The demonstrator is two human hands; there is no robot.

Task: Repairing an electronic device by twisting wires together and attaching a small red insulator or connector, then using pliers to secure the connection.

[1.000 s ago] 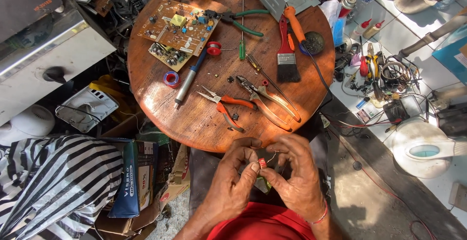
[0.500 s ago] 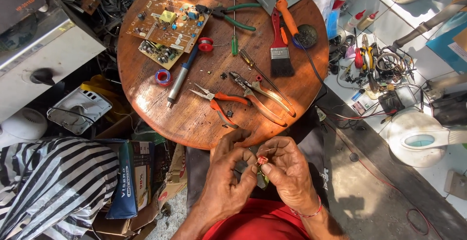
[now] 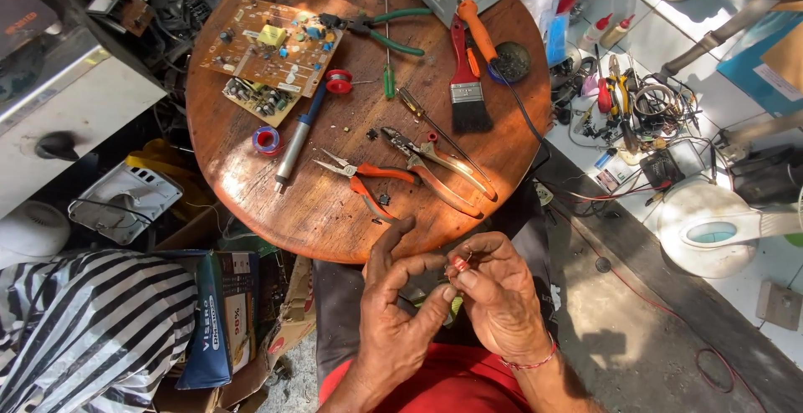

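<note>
Far off to the left of the grip lies a striped cloth (image 3: 92, 329), with a blue carton (image 3: 219, 317) beside it, both below the level of the round wooden table (image 3: 251, 153). The left hand (image 3: 400, 317) has its thumb and forefinger curled in toward the right hand (image 3: 499, 296), and the two meet over the lap, just below the table's near edge; between their fingertips sits a small reddish part (image 3: 460, 264), pinched by the right hand's fingers while the left hand's fingertips press in beside it. Something greenish shows under the hands, too hidden to name. Above the grip, on the table, lie orange-handled pliers (image 3: 368, 183) and a second pair of pliers (image 3: 435, 166), with a brown circuit board (image 3: 272, 45) up and to the left and a brush (image 3: 467, 87) up and to the right. The part is tiny and held only at the fingertips over open lap, so a slip could drop it into the clutter on the floor.
</note>
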